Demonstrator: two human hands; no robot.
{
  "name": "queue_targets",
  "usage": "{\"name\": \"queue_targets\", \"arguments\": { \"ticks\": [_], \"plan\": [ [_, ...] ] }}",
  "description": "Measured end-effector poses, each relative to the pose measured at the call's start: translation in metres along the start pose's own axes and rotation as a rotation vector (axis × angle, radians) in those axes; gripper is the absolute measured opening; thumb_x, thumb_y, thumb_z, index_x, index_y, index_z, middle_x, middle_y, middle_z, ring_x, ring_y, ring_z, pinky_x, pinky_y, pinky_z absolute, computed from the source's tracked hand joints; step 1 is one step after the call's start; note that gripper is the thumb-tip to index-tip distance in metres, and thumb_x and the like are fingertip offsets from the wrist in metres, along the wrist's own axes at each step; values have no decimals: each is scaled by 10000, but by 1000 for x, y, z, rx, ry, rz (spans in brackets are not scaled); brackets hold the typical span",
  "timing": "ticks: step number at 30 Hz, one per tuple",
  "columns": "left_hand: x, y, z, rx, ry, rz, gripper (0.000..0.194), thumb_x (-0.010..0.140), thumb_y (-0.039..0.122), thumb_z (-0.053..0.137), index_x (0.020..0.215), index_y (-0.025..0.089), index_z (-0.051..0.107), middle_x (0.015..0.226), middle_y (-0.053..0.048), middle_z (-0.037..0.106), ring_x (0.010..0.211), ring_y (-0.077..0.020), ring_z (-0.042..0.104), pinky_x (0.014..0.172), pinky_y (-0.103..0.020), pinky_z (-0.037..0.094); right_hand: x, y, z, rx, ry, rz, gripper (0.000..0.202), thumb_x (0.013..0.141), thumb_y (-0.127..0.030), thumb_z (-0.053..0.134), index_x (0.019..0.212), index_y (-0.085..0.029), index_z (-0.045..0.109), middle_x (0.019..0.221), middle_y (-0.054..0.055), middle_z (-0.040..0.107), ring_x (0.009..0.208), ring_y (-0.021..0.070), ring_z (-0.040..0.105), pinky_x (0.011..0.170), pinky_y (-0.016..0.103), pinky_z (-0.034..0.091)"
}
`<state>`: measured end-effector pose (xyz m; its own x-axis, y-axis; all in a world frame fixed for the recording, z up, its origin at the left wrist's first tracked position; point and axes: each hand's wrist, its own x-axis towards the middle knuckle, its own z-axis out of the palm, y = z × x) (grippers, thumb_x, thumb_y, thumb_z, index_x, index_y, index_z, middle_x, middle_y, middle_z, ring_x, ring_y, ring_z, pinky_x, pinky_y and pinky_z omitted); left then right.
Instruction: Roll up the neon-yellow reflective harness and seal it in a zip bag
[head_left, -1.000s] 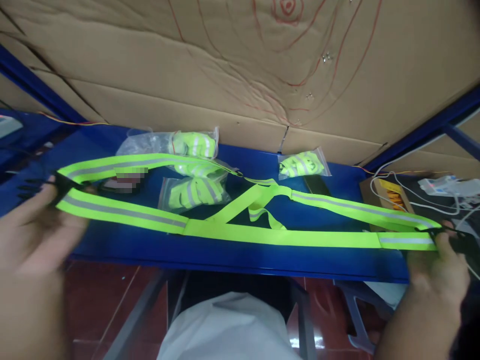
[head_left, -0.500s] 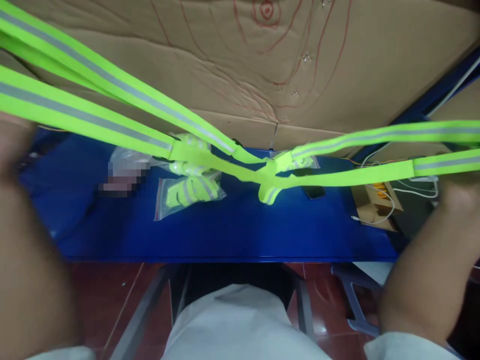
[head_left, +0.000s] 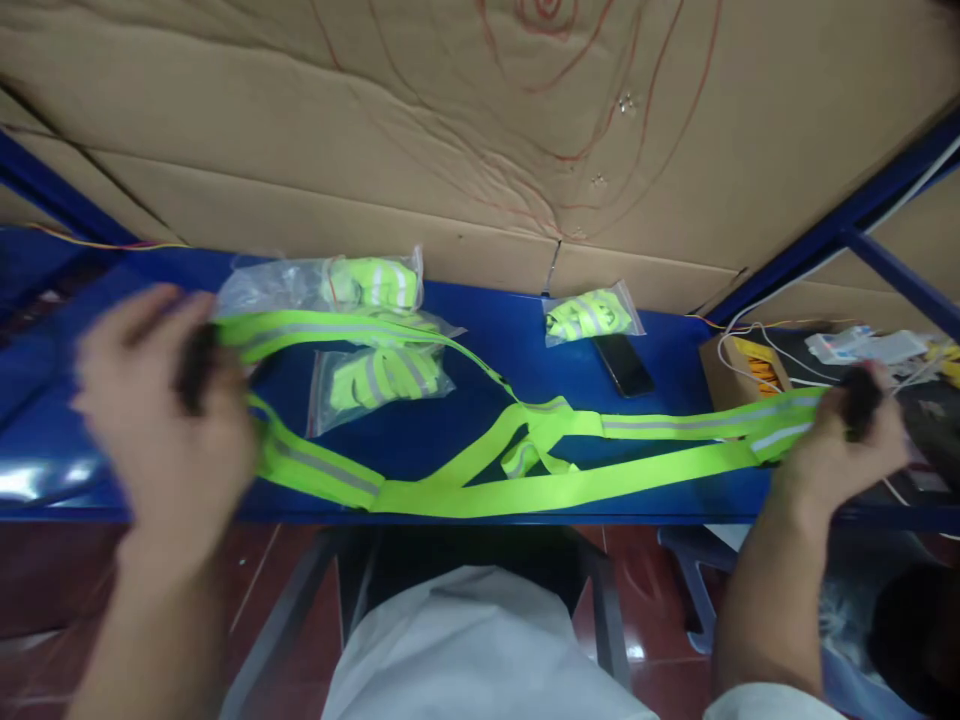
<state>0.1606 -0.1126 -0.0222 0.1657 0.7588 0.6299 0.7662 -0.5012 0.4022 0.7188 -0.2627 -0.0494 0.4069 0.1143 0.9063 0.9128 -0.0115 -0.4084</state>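
- Head view: left hand (head_left: pixel 161 400) is blurred, its fingers curled round a dark end piece, probably a buckle, at the left end of the vest (head_left: pixel 480 470).
- Vest, a harness of neon-yellow straps with grey reflective bands, lies stretched across the blue table (head_left: pixel 465 350) from one hand to the other, with its crossing straps bunched near the middle at the front edge.
- Behind the left half sit three bags (head_left: pixel 379 378) of folded vests, one of them just behind the upper strap; a fourth bag (head_left: pixel 592 315) lies further right, near the cardboard (head_left: pixel 450 150) backing.
- Phone (head_left: pixel 624 365) lies face up just behind the right-hand straps, apart from them.
- Right hand (head_left: pixel 840 445) is closed on the strap ends and a dark clip, beside a small box (head_left: pixel 742 370) and white cables (head_left: pixel 757 340).
- Judging by this, the step in hand is laying the vest out flat and taut; the next move would call for both grips held while the middle tangle is evened out.
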Motion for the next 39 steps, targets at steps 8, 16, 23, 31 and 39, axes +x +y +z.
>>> {"name": "queue_targets", "arguments": {
  "ticks": [8, 16, 23, 31, 39],
  "plan": [
    [-43, 99, 74, 12, -434, 572, 597, 947, -3, 408, 1522, 155, 441, 1375, -166, 632, 1233, -304, 620, 1012, -476, 519, -85, -144, 9, -9, -848, -506, 751, 887, 30, 485, 1559, -306, 474, 1445, 57, 654, 1340, 294, 588, 1174, 555, 375],
    [-47, 120, 94, 2, -454, 657, 671, 984, 21, 362, 1629, 24, 177, 1383, -215, 606, 1234, -314, 597, 1072, -461, 508, -104, -176, 13, 175, -888, -490, 598, 996, -4, 439, 1543, -242, 471, 1344, 59, 718, 1307, 237, 613, 1179, 471, 391],
    [-47, 121, 93, 53, -458, 672, 656, 1011, 47, 359, 1634, 16, 155, 1369, -227, 622, 1202, -321, 623, 1021, -469, 538, -108, -175, 16, 154, -884, -453, 595, 998, -17, 461, 1547, -248, 468, 1353, 64, 712, 1307, 251, 611, 1171, 471, 365],
    [-55, 129, 101, 20, -419, 617, 786, 961, -34, 363, 1657, 41, 7, 1503, -282, 509, 1312, -369, 569, 1015, -496, 542, -114, -194, 26, 171, -970, -539, 422, 1029, -76, 497, 1435, -163, 575, 1328, 111, 720, 1291, 280, 592, 1035, 446, 396],
    [-45, 113, 79, -413, -674, 371, 1038, 936, 293, 713, 1666, 227, -21, 1667, -226, 298, 1544, -356, 333, 1187, -580, 427, -113, -192, 31, 260, -942, -492, 506, 976, -19, 437, 1440, -180, 558, 1377, 137, 672, 1293, 272, 587, 1041, 448, 430]
  ]
}}
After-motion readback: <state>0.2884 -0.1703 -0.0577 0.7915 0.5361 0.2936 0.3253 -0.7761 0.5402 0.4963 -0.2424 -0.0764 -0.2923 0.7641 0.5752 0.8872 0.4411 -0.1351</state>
